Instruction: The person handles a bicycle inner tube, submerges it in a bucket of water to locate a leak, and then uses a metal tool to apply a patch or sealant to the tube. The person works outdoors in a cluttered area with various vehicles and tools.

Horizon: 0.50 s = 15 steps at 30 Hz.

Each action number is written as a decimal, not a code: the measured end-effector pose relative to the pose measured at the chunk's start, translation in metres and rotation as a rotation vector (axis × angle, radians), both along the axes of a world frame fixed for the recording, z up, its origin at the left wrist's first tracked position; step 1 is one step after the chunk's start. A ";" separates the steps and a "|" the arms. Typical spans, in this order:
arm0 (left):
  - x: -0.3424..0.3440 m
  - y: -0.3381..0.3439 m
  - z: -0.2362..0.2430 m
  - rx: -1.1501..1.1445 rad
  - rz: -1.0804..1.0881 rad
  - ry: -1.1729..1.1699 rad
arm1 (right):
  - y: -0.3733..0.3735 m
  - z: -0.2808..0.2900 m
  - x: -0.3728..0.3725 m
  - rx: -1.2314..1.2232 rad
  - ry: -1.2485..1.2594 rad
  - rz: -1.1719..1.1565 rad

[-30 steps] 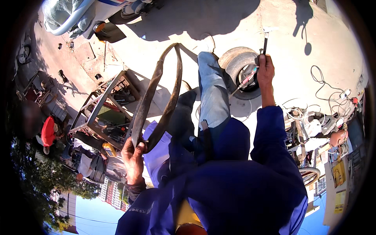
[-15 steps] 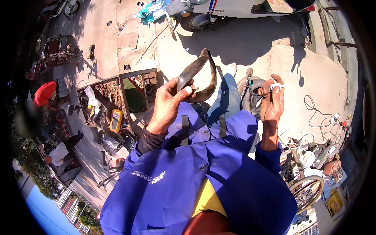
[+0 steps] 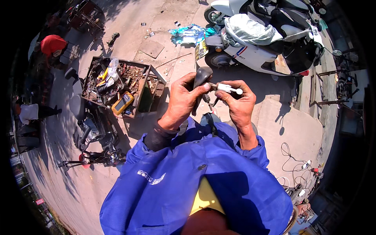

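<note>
In front of my chest, my left hand [image 3: 177,103] grips a dark rubber inner tube [image 3: 203,75], whose bulging part rises above the fingers. A short valve stem [image 3: 213,85] sticks out of the tube toward the right. My right hand [image 3: 242,107] is closed on a small white fitting [image 3: 226,87] with a rounded knob at its outer end. The fitting's inner end meets the valve stem; whether it is seated on it I cannot tell. The lower part of the tube is mostly hidden behind my left hand.
Left of me stands an open toolbox [image 3: 91,100] holding loose metal parts, with a yellow meter [image 3: 122,103] at its near edge. A white scooter [image 3: 250,60] is parked ahead to the right. Cables [image 3: 291,156] lie on the ground at right. Someone in red [image 3: 53,45] is at far left.
My right hand has come left with the white fitting and met the tube's valve stem. The left hand has risen slightly with the tube. The view has shifted, showing more of the scooter.
</note>
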<state>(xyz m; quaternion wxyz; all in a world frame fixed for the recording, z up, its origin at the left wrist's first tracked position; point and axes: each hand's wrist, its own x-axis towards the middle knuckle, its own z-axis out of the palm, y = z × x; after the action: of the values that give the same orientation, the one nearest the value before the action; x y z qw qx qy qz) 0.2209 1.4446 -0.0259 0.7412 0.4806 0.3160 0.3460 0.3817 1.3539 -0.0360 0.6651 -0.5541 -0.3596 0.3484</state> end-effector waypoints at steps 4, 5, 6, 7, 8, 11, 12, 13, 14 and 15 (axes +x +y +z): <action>-0.026 -0.006 0.003 0.028 0.116 -0.106 | 0.011 0.015 -0.027 -0.029 0.003 0.093; -0.033 -0.007 0.004 0.027 0.123 -0.102 | 0.012 0.017 -0.033 -0.022 0.014 0.111; -0.034 -0.011 0.004 0.034 0.140 -0.092 | 0.011 0.019 -0.037 -0.021 0.022 0.123; -0.035 -0.012 0.004 0.060 0.163 -0.074 | 0.013 0.018 -0.039 0.007 -0.028 0.116; -0.036 -0.013 0.004 0.086 0.182 -0.056 | 0.014 0.021 -0.040 -0.010 -0.079 0.142; -0.038 -0.017 0.013 0.150 0.189 -0.021 | 0.011 0.035 -0.037 -0.065 -0.253 0.219; -0.040 -0.017 0.015 0.145 0.182 -0.032 | 0.011 0.039 -0.036 -0.093 -0.265 0.257; -0.041 -0.018 0.016 0.141 0.173 -0.043 | 0.011 0.042 -0.034 -0.121 -0.278 0.293; -0.041 -0.018 0.016 0.138 0.163 -0.055 | 0.009 0.045 -0.030 -0.148 -0.291 0.328; -0.042 -0.019 0.016 0.132 0.183 -0.056 | 0.012 0.041 -0.029 -0.129 -0.319 0.368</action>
<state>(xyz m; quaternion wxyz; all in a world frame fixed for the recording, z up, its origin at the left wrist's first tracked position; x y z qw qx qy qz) 0.1789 1.4254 -0.0103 0.6818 0.4880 0.3142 0.4454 0.3526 1.3655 0.0051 0.4886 -0.5684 -0.5320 0.3939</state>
